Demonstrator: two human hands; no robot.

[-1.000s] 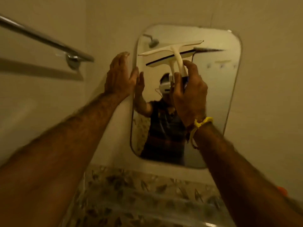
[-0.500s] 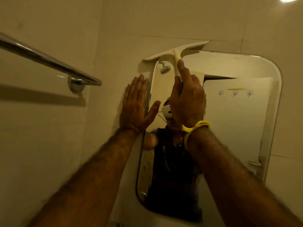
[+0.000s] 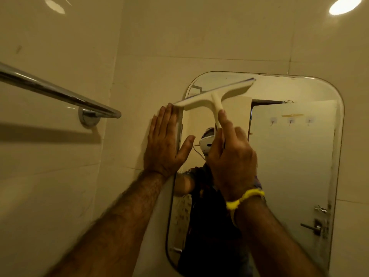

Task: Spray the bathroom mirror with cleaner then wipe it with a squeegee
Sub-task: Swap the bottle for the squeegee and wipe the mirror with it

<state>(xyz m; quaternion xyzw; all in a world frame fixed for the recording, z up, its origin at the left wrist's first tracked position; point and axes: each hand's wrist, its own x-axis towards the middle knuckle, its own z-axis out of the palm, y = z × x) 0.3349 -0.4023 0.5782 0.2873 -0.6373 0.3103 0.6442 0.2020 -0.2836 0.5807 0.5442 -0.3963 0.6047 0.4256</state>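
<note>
A rounded rectangular mirror (image 3: 295, 156) hangs on the tiled wall ahead. My right hand (image 3: 231, 158), with a yellow band at the wrist, grips the handle of a white squeegee (image 3: 211, 94). Its blade lies tilted across the mirror's upper left corner, the left end lower and just past the mirror's edge. My left hand (image 3: 163, 144) lies flat with fingers spread on the wall at the mirror's left edge, the thumb over the glass. No spray bottle is in view.
A chrome towel bar (image 3: 60, 92) juts out from the left wall at about hand height, ending in a round mount (image 3: 88, 117). Glossy beige tiles (image 3: 199, 33) cover the walls. The mirror reflects a door with a handle.
The squeegee has come down from above the mirror's top edge onto the upper left of the glass. My view has shifted, and the left hand stays flat at the mirror's edge.
</note>
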